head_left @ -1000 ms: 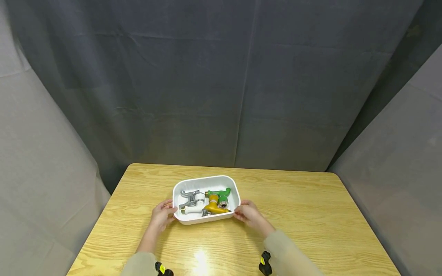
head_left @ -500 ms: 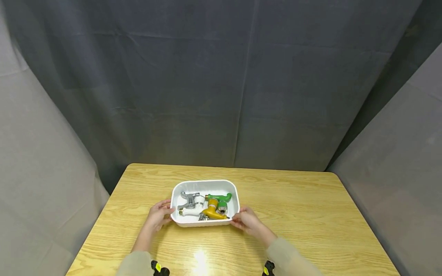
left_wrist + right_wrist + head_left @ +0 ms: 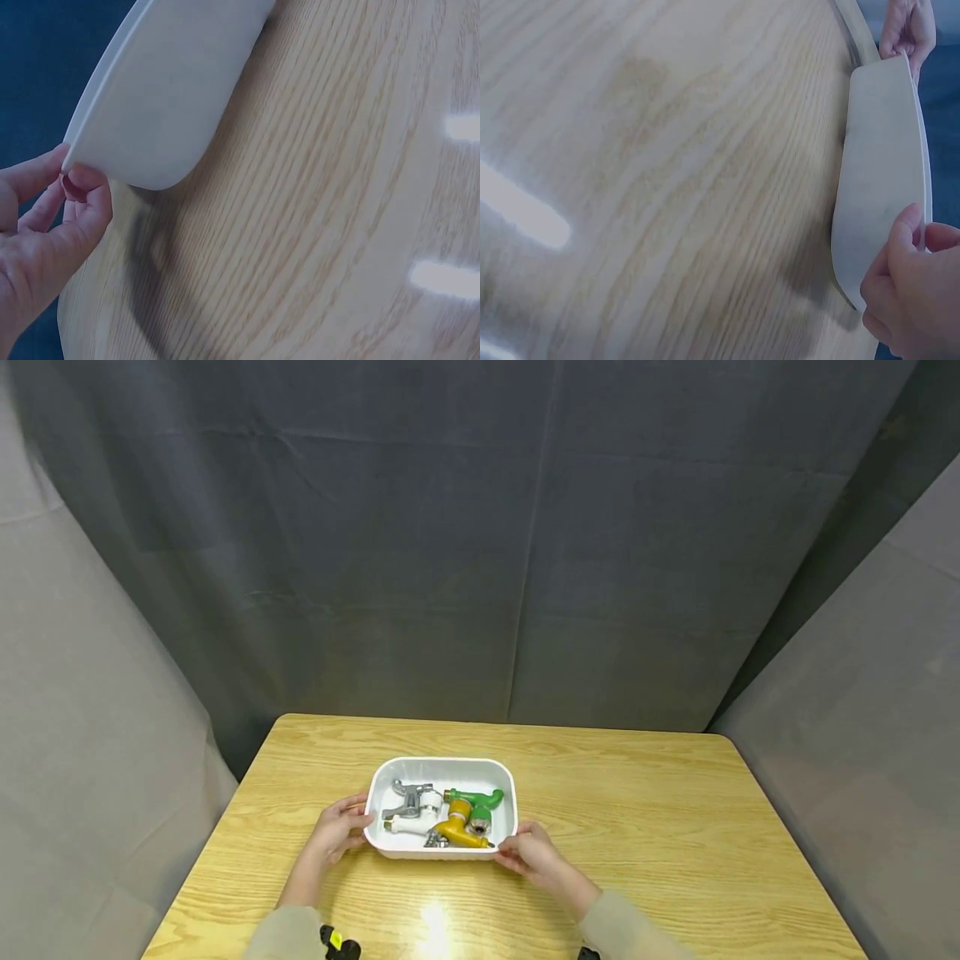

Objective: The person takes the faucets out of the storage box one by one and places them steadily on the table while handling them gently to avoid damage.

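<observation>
White tray (image 3: 438, 854): nearer the left edge of the worktop (image 3: 637, 827) than the right | left hand (image 3: 334, 833): pinched its left rim | right hand (image 3: 534, 853): pinched its near-right corner | yellow tap (image 3: 456, 830), green tap (image 3: 480, 800), white tap (image 3: 412, 824), silver tap (image 3: 410, 802): lay inside

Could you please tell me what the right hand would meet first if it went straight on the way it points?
The right hand grips the white tray near a corner, so that comes first; beyond, the yellow tap seems next in line, though depth is unclear.
</observation>
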A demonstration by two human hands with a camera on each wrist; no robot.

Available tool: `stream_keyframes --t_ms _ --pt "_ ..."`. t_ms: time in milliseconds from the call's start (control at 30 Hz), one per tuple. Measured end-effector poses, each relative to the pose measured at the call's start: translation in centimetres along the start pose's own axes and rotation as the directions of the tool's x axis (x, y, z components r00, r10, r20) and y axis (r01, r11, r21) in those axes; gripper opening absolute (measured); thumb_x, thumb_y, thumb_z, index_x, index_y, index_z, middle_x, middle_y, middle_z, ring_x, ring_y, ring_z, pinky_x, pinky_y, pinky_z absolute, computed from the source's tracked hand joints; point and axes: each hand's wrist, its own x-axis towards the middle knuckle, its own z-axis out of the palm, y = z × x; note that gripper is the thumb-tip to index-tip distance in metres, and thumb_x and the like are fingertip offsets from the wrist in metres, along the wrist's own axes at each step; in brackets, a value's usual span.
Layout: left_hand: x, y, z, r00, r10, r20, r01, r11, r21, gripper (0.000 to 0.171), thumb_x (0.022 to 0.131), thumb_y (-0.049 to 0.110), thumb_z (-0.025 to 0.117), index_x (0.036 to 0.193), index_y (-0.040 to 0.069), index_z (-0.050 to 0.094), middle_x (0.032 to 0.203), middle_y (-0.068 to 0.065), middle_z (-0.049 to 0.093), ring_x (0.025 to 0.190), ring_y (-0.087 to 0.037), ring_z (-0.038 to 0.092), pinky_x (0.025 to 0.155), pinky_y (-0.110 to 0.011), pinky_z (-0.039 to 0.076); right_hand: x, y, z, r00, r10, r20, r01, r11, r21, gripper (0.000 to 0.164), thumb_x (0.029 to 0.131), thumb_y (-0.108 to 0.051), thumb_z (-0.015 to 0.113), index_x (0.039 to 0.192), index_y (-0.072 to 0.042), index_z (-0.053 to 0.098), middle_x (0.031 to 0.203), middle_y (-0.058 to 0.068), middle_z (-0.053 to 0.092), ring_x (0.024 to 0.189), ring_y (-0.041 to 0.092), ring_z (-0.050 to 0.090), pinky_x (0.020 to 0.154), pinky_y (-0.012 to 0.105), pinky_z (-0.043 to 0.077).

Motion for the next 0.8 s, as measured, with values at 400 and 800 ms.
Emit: stream_keyframes --t_ms 400,800 --pt "-0.1 -0.1 -0.8 1.0 -0.003 0.03 0.002 1.0 0.019 0.049 0.084 -0.004 0.058 0.13 -0.005 0.041 0.107 -0.015 0.054 0.084 -0.021 0.059 0.067 -0.031 0.051 -1.0 0.7 0.6 1.0 -0.003 0.029 0.002 0.999 0.039 0.04 0.078 0.017 0.047 0.106 0.008 0.021 0.094 0.024 0.042 0.071 0.02 0.057 0.073 0.026 0.052" --pt "-0.5 -0.3 -1.6 1.0 0.001 0.024 -0.002 0.999 0.042 0.05 0.084 -0.003 0.058 0.131 -0.005 0.04 0.106 -0.014 0.054 0.081 -0.02 0.058 0.065 -0.03 0.05 -1.7 1.4 1.3 0.999 0.003 0.051 -0.005 0.999 0.041 0.034 0.079 0.016 0.048 0.097 0.004 0.021 0.091 0.023 0.044 0.068 0.018 0.058 0.072 0.025 0.052"
